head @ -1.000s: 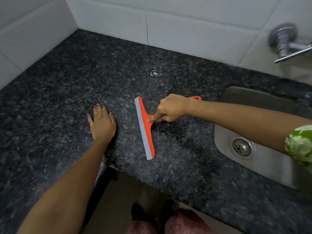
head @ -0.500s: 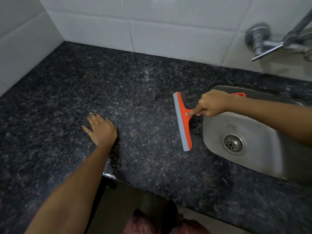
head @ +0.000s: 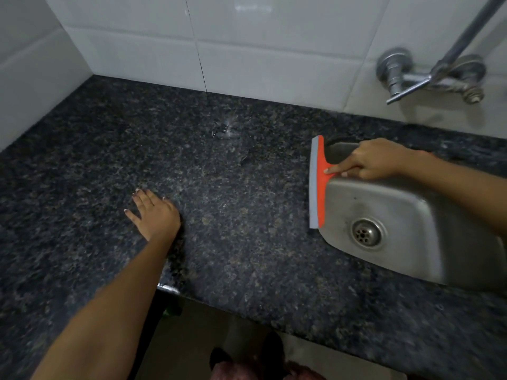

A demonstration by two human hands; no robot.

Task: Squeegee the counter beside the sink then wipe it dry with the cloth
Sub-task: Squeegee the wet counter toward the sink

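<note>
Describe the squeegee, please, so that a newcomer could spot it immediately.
Find the steel sink set in the dark granite counter. Along its left rim lies the squeegee, gripped by the right hand. It is the only bright orange thing, edged with a grey blade.

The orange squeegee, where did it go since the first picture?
The right hand dragged the squeegee across the counter toward the sink; its blade now sits at the sink's edge. The grip stayed the same, and the left hand stayed flat on the counter.
</note>
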